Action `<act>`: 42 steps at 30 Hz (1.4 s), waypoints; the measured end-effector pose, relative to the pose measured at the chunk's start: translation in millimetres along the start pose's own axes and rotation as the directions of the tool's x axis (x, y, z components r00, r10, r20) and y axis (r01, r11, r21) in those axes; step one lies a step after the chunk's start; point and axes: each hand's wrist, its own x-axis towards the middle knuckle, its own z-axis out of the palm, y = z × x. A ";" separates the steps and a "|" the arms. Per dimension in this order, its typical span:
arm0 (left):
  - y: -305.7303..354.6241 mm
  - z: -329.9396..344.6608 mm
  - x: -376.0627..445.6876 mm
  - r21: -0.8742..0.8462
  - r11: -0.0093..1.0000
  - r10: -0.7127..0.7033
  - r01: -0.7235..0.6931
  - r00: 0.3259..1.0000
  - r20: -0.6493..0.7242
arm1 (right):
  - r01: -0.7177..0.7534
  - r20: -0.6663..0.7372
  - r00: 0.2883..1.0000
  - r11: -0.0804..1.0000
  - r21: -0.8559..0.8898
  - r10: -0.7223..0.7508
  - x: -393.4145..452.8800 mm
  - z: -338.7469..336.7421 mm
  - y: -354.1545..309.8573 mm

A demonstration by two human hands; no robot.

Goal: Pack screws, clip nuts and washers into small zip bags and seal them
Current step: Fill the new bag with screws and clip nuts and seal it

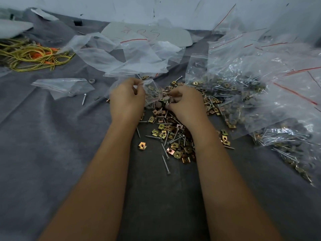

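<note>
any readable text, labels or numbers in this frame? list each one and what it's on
"50": red handwriting, seen upside down and through clear plastic, on the grey rounded card at the back of the cloth; a loose reading.
More red marks beside it on the same card: too blurred to read.
Red lines on the zip bags: seal strips, not text.
Nothing readable on the screws, clip nuts or washers.

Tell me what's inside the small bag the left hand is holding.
Through the small bag pinched by the left hand, grey washers and some screws show; the hands hide the rest, so no count.
</note>
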 end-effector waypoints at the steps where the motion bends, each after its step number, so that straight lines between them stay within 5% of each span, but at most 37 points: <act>1: 0.4 -0.4 -0.2 0.004 1.000 -0.004 0.004 1.000 0.005 | -0.008 -0.020 1.000 1.000 -0.011 0.008 0.9 -0.5 2.5; 13: 3.8 -11.0 -1.4 -0.028 0.999 -0.035 0.029 0.976 -0.213 | 0.027 -0.112 0.993 1.000 -0.003 -0.028 -9.3 -11.5 14.2; 27: 9.5 0.3 -8.4 -0.115 0.991 0.081 -0.071 0.993 0.086 | 0.230 -0.218 0.956 0.964 0.132 -0.198 -9.7 -0.1 2.1; 33: 6.9 1.2 -4.6 -0.200 0.980 -0.020 0.027 0.999 0.037 | 0.182 -0.212 0.965 0.975 0.124 -0.153 -6.0 7.8 1.9; 39: 7.2 -0.8 -4.3 -0.306 0.951 -0.058 0.053 0.998 -0.005 | 0.119 -0.063 0.989 0.972 -0.203 -0.134 -4.9 9.3 8.8; 42: 5.9 -0.6 -3.8 -0.323 0.945 -0.065 0.061 0.998 -0.004 | 0.112 -0.034 0.992 0.972 -0.205 -0.122 -5.2 9.9 8.3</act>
